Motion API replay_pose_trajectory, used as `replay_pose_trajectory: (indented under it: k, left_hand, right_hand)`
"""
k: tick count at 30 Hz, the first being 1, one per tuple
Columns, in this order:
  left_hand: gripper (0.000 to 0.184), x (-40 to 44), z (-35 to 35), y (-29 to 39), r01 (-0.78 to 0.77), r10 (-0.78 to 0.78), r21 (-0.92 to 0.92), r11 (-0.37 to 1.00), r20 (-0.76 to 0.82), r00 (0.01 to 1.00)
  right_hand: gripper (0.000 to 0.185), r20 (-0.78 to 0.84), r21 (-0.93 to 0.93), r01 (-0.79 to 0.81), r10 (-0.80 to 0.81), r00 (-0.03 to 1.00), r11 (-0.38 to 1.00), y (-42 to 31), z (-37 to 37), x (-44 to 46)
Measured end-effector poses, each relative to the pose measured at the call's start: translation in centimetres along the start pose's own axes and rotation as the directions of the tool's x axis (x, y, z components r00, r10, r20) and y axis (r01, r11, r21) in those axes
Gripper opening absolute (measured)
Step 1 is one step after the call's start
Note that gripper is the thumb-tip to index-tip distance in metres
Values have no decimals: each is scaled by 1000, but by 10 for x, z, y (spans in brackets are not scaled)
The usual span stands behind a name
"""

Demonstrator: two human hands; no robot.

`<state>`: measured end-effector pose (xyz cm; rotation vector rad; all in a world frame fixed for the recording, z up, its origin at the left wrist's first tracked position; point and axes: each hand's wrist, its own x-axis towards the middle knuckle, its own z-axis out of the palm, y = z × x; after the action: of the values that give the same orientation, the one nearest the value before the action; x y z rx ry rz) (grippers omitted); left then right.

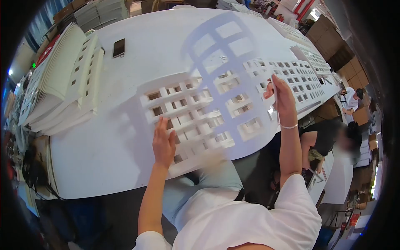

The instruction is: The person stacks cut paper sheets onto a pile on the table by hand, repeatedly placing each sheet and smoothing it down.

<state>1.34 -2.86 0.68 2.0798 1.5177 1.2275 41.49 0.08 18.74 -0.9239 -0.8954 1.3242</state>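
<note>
My left hand (pixel 163 143) is open, thumb apart from the fingers, at the left edge of a white stack of cut-out sheets (pixel 177 109) with rows of rectangular holes. Whether it presses on the stack or only hovers there, I cannot tell. My right hand (pixel 282 98) is raised and closed on the right edge of a thin, pale sheet with cut-out windows (pixel 216 83). That sheet is tilted up, smeared by motion, and partly covers the stack. Through its openings the white grid below shows. The near corner of the stack is blurred.
On the white table (pixel 96 166) lies a dark phone (pixel 119 48). Thick piles of white cut-out sheets (pixel 62 79) stand at the left. More perforated sheets (pixel 298 81) lie at the right. A co-worker in dark clothes (pixel 329 139) sits at the right, beside stacked cardboard boxes (pixel 333 37).
</note>
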Motion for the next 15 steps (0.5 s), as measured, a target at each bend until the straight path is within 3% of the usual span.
replay_pose_trajectory:
  k: [2, 3, 6, 7, 10, 13, 15]
  left_hand:
    - [45, 5, -6, -7, 263, -270, -458, 849, 52, 961]
    - [49, 12, -3, -11, 178, -263, -566, 805, -70, 962]
    - [50, 22, -30, -13, 377, -337, -847, 373, 255, 906]
    - [49, 21, -26, -16, 343, -348, -846, 408, 203, 915]
    - [48, 30, -23, -19, 584, -604, -638, 501, 225, 764]
    - [37, 34, -27, -26, 604, -627, -628, 490, 227, 745]
    - [34, 38, -30, -25, 650, -651, -539, 536, 227, 725]
  right_hand:
    - [35, 3, -114, -131, 133, 991, 985, 12, -27, 16]
    - [35, -53, -213, -174, 166, 985, 961, 25, -28, 23]
    - [34, -187, -433, -278, 216, 958, 857, 65, -39, 28]
    - [34, -199, -458, -290, 220, 955, 841, 79, -47, 30]
    - [34, -276, -572, -344, 220, 936, 744, 94, -47, 28]
    - [33, -320, -705, -330, 133, 938, 628, 113, -77, 36]
    - [35, -278, -832, -231, -19, 960, 504, 123, -92, 43]
